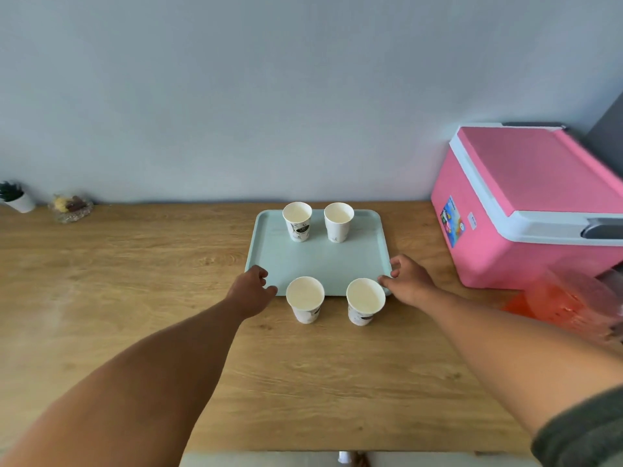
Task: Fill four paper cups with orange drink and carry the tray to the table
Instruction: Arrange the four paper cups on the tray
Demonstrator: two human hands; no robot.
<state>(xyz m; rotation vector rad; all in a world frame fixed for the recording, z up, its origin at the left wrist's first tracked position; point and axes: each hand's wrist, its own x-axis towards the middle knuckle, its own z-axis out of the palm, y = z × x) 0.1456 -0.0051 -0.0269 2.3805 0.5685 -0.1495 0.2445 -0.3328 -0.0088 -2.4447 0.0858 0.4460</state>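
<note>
Pale mint plastic forms the tray (318,261), which lies flat on the wooden worktop (135,298) near the far wall. Two paper cups (297,220) stand upright at its far edge. Two more cups (305,299) stand at its near edge; whether they rest on the tray or just in front of it cannot be told. All four look empty. The left hand (254,291) curls its fingers round the tray's near left corner, and the right hand (409,281) grips the near right corner. A pink cooler box (526,203) sits far right, with a blurred jug of orange drink (566,301) just in front of it. A small potted plant (15,197) stands far left.
</note>
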